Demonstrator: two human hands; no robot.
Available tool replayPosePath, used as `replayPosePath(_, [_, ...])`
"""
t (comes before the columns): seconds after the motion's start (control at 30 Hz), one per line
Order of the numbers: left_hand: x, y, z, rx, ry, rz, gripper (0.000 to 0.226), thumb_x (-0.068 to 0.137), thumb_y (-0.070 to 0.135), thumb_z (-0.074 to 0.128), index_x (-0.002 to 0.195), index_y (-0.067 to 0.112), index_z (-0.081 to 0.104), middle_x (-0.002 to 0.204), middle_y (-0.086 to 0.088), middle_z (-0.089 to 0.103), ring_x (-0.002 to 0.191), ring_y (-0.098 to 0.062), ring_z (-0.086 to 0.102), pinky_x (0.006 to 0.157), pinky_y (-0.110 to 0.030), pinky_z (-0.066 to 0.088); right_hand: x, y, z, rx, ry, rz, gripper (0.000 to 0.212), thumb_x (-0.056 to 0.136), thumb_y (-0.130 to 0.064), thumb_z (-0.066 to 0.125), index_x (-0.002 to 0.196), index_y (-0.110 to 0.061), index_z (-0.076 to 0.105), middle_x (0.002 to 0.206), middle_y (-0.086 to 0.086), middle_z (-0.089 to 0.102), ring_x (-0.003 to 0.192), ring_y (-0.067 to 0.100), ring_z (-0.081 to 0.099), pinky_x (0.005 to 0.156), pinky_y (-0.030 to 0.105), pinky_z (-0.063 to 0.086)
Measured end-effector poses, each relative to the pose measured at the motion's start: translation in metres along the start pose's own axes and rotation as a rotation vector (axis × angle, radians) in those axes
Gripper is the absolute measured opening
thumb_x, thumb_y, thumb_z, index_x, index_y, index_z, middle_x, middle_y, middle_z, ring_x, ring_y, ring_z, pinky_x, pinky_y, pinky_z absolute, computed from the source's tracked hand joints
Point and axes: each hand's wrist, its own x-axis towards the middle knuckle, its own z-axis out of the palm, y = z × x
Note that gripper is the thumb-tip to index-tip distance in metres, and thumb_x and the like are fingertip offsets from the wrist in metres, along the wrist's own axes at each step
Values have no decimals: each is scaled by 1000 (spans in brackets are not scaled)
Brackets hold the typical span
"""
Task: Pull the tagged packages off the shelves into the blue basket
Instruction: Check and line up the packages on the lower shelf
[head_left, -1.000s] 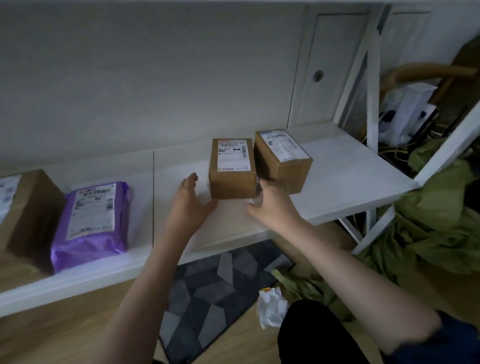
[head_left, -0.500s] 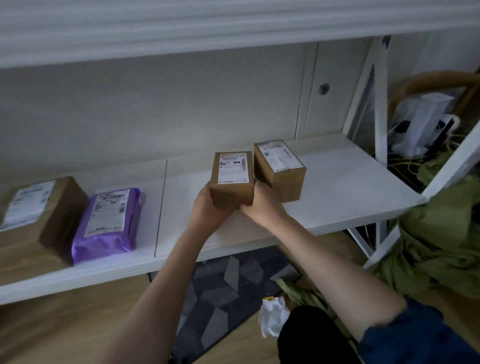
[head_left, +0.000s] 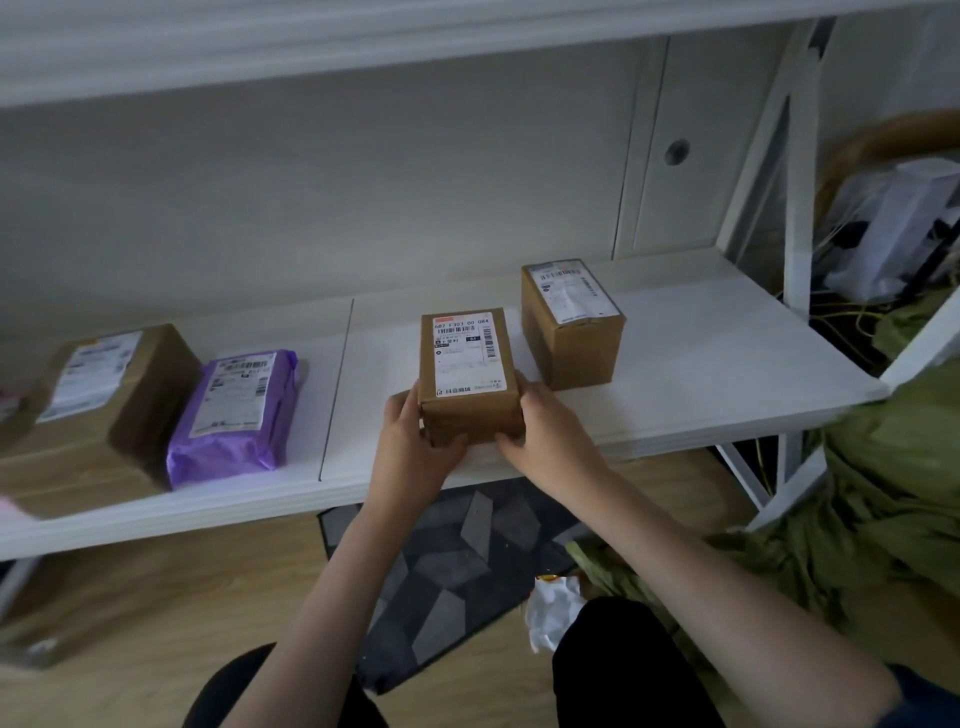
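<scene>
Small labelled cardboard box (head_left: 469, 375), at front edge of white shelf (head_left: 727, 364): clasped between left hand (head_left: 415, 447) and right hand (head_left: 545, 436), fingers curled against its sides; second box (head_left: 571, 322) just behind-right.

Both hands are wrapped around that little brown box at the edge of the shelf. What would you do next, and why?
Probably lift it clear, toward the body. The left hand and right hand clasp the small cardboard box on both sides at the front edge of the white shelf, apart from the second box. The blue basket is not in view, so where to carry it next cannot be told.
</scene>
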Motion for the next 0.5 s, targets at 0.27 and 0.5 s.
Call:
replayPosePath(0.27, [-19, 0, -1, -26, 77, 81, 79, 83, 20, 81, 150, 23, 40, 141, 5, 42, 116, 3, 43, 84, 5, 36, -13, 0, 0, 59, 46, -73, 70, 90, -26, 73, 150, -14, 38, 136, 4, 55, 116, 18, 64, 99, 22, 52])
replayPosePath(0.5, [-35, 17, -14, 33, 265, 309, 77, 80, 11, 82, 147, 7, 45, 141, -5, 45, 134, -2, 40, 105, -7, 35, -31, -16, -17, 165, 220, -230, 63, 91, -29, 70, 145, -6, 47, 144, 5, 54, 131, 9, 52, 106, 10, 39])
